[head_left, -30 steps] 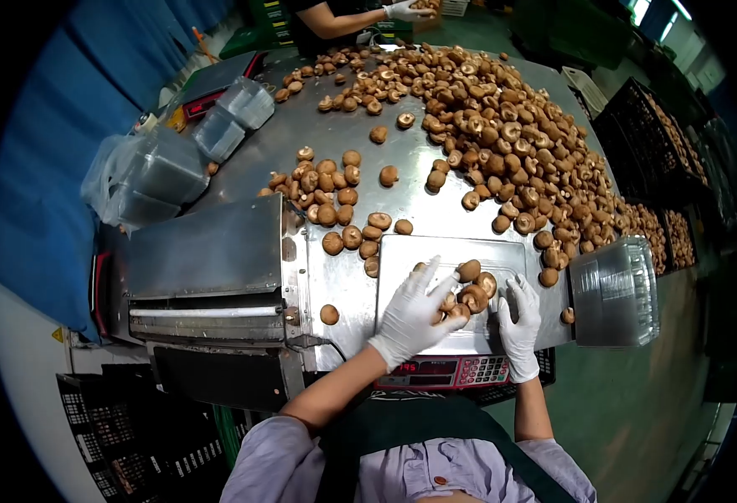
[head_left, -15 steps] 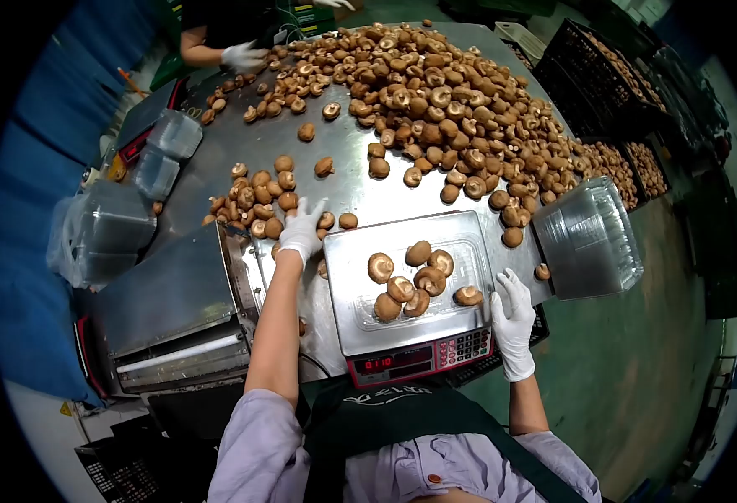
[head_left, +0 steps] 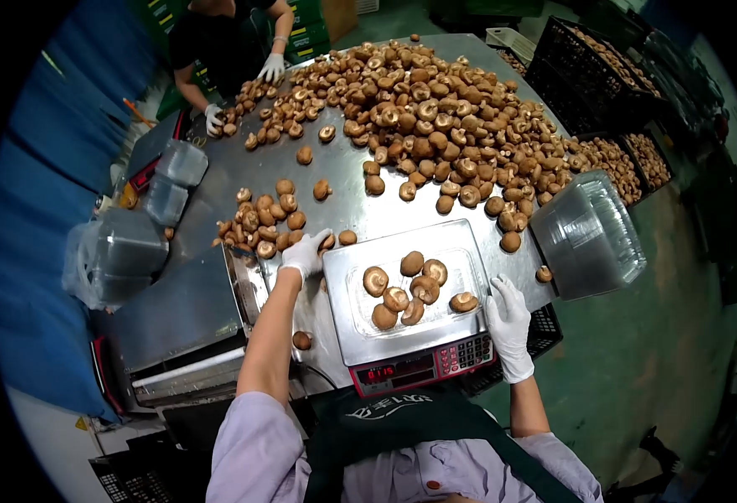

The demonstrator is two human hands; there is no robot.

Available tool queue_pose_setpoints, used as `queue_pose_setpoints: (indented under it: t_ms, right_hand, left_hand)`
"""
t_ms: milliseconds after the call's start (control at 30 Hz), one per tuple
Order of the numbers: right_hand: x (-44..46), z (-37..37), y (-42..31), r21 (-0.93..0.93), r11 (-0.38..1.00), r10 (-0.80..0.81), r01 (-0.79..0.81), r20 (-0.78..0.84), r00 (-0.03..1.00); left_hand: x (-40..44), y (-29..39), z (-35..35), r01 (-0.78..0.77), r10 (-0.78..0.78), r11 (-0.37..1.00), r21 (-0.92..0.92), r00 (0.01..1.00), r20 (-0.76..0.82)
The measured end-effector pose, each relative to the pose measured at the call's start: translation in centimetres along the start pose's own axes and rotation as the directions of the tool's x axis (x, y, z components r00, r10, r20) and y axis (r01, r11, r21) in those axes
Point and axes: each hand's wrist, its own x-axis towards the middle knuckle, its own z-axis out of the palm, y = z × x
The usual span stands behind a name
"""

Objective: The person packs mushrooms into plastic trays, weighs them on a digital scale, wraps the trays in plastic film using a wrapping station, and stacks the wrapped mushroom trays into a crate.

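Observation:
My left hand (head_left: 306, 254), in a white glove, is closed on a brown mushroom (head_left: 327, 241) beside the small mushroom cluster, left of the scale. My right hand (head_left: 509, 323), also gloved, rests at the right edge of the scale with its fingers extended and nothing in them. On the metal pan of the scale (head_left: 352, 339) lie several mushrooms (head_left: 425, 289), some showing pale undersides. The red display panel (head_left: 395, 370) faces me. The small cluster (head_left: 255, 222) sits beyond my left hand, and a large heap of mushrooms (head_left: 461, 117) covers the far side of the table.
A co-worker (head_left: 226, 50) stands at the far left with gloved hands at the mushrooms. Stacked clear trays stand at the right (head_left: 591, 239) and left (head_left: 125, 251). A metal machine (head_left: 180, 314) is at the left. Black crates (head_left: 591, 75) hold mushrooms at the back right.
My left hand left the pan, reached to the small cluster and closed on a mushroom. My right hand moved off the pan to its right edge. The co-worker's hands came down to the mushrooms.

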Motion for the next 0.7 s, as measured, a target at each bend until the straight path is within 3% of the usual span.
queue_pose_setpoints:
  t_ms: [200, 333, 367, 400, 467, 533, 567, 700]
  right_hand:
    - [-0.4, -0.5, 0.6, -0.006, 1.000, 0.026, -0.026, -0.009, 1.000]
    - [-0.8, -0.6, 1.5, 0.007, 1.000, 0.017, -0.017, -0.022, 1.000]
    - [-0.7, -0.5, 1.7, 0.003, 1.000, 0.010, -0.010, -0.026, 1.000]
    - [-0.8, -0.5, 1.7, 0.008, 1.000, 0.012, -0.011, -0.029, 1.000]
    - [-0.8, -0.5, 1.8, 0.006, 1.000, 0.016, -0.015, -0.024, 1.000]
    - [-0.8, -0.5, 1.7, -0.006, 1.000, 0.018, -0.019, -0.025, 1.000]
    - [-0.6, -0.4, 1.5, -0.017, 1.000, 0.021, -0.021, -0.022, 1.000]
    - [-0.7, -0.8, 1.5, 0.001, 1.000, 0.024, -0.023, -0.025, 0.999]
  left_hand:
    - [-1.2, 0.3, 0.5, 0.142, -0.157, 0.982, -0.121, 0.980, -0.124]
    - [-2.3, -0.7, -0.8, 0.111, -0.166, 0.974, -0.196, 0.942, -0.292]
    - [-2.1, -1.0, -1.1, 0.162, -0.238, 0.959, -0.231, 0.906, -0.351]
    - [-2.7, -0.5, -2.6, 0.165, -0.220, 0.967, -0.193, 0.925, -0.308]
    - [-1.7, -1.5, -3.4, 0.176, -0.182, 0.981, -0.083, 0.980, -0.077]
    - [-2.3, -0.2, -3.7, 0.175, -0.182, 0.983, -0.053, 0.967, -0.180]
    - [-1.9, -0.9, -3.2, 0.108, -0.112, 0.994, -0.029, 0.977, -0.182]
    - [-0.6, -0.2, -3.0, 0.146, -0.141, 0.989, 0.017, 0.977, -0.162]
